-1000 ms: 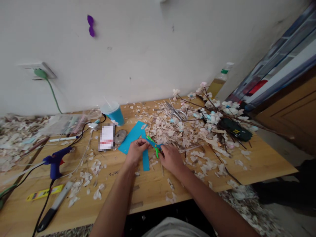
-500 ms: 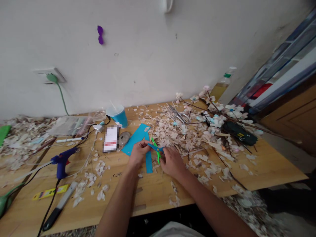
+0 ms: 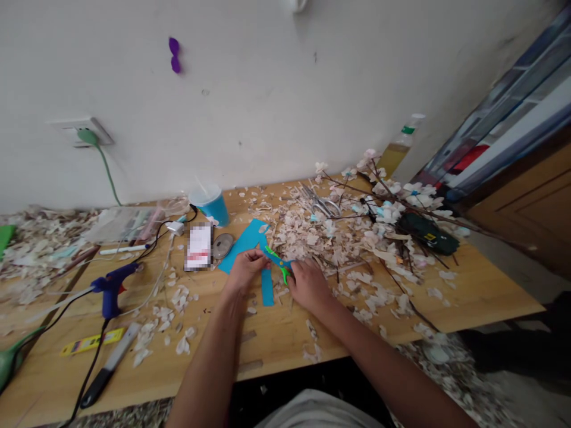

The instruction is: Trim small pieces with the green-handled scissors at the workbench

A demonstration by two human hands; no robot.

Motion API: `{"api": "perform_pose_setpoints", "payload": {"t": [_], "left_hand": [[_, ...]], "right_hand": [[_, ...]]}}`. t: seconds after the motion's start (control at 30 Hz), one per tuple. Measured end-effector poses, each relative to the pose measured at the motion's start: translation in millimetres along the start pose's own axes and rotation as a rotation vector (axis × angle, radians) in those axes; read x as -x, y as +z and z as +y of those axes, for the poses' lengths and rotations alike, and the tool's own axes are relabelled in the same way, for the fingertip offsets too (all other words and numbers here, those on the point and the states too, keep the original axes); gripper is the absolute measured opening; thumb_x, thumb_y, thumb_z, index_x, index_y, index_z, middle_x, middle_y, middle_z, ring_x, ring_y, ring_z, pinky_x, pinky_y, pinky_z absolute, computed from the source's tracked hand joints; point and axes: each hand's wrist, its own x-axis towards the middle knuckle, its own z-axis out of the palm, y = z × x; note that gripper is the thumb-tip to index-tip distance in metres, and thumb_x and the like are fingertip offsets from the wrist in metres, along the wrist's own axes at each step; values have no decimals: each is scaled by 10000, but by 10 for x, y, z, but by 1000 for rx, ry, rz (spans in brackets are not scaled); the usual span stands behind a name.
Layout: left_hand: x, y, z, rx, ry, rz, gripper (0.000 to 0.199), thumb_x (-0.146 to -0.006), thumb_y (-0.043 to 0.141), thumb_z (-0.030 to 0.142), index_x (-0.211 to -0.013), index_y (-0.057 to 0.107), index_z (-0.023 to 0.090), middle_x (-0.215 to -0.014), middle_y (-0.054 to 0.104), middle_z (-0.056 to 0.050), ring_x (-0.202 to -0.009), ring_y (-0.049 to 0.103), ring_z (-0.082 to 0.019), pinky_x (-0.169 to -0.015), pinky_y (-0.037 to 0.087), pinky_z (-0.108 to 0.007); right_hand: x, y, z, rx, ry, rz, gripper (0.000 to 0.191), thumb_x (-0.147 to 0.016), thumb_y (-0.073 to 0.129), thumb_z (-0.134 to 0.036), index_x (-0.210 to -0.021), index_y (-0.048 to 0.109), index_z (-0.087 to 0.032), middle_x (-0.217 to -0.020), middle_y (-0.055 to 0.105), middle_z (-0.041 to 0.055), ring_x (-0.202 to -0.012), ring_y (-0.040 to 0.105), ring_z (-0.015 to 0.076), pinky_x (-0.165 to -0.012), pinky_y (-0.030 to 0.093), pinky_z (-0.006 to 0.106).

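My left hand (image 3: 243, 271) pinches a blue paper strip (image 3: 266, 286) that hangs down toward the wooden table (image 3: 285, 339). My right hand (image 3: 307, 284) grips small green-and-blue scissors (image 3: 277, 261), whose blades point up and left across the strip's top. A larger blue paper sheet (image 3: 243, 244) lies flat just behind my left hand. Both hands are close together at the table's middle.
A blue glue gun (image 3: 111, 285) with a black cord, a utility knife (image 3: 109, 365) and a yellow pack (image 3: 87, 343) lie at the left. A blue cup (image 3: 209, 202), metal scissors (image 3: 323, 205), flower branches (image 3: 392, 202) and petal scraps (image 3: 321, 238) crowd the back and right.
The scissors tilted from near upright back to a flatter slant across the strip. My hands stayed in place; the view shifted slightly.
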Motion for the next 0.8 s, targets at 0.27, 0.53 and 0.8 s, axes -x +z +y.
{"api": "perform_pose_setpoints", "payload": {"t": [0.27,0.53,0.8], "left_hand": [[12,51,5,79,-3,-52,259,-623,840,374,-715,704,174,-682,682,0,-622,602,-117,-664,479,-236],[83,95,51,286,-147,-107,351,-512,904,260,-752,677,142,-732,684,1,-632,615,-106,-669,505,-236],[65,10,12,256,-212,-151,303,-549,885,238,-760,693,134,-708,684,-5,-590,614,-96,-639,516,-226]], "right_hand": [[3,28,25,-26,22,11,25,-851,550,-193,-838,567,-181,-840,630,71,-859,537,231,-766,352,340],[26,-50,-30,-66,11,66,169,-781,584,-249,-923,529,-176,-959,607,104,-978,478,280,-849,349,394],[10,-40,78,-58,-30,39,156,-791,576,-252,-926,519,-201,-965,602,88,-987,463,270,-846,344,378]]}}
